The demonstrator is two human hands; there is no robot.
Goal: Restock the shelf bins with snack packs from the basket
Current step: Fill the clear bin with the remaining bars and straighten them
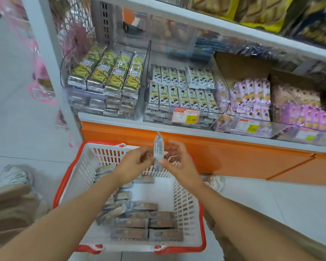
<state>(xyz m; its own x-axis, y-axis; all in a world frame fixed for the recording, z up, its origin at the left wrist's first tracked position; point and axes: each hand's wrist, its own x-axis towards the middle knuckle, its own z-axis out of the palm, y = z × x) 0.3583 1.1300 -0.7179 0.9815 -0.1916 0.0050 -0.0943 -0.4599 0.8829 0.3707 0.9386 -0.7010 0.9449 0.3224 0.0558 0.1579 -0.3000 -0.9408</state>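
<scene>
Pale floor (17, 132) lay open at the far left, beside the shelf's white upright (51, 59). Right of that post, a clear bin of yellow packs (105, 76) sat at the shelf's front lip (120, 120), touching a second bin of pale green packs (181, 91). Further right was a bin of purple packs (252, 97). An upper shelf (215, 25) overhung all three, leaving a gap above the bin mouths.

Below the lip, the red-rimmed basket (184, 206) stood on the floor, its far rim close to the orange base panel (233, 157). Brown snack packs (149, 223) lay in rows along its near and left sides. More open floor spread to its right.

Above the basket's far half, the left hand (134, 164) and right hand (179, 162) met. Both pinched one snack pack (158, 153), which stood upright between their fingertips with its top just below the shelf lip and beneath the green-pack bin.
</scene>
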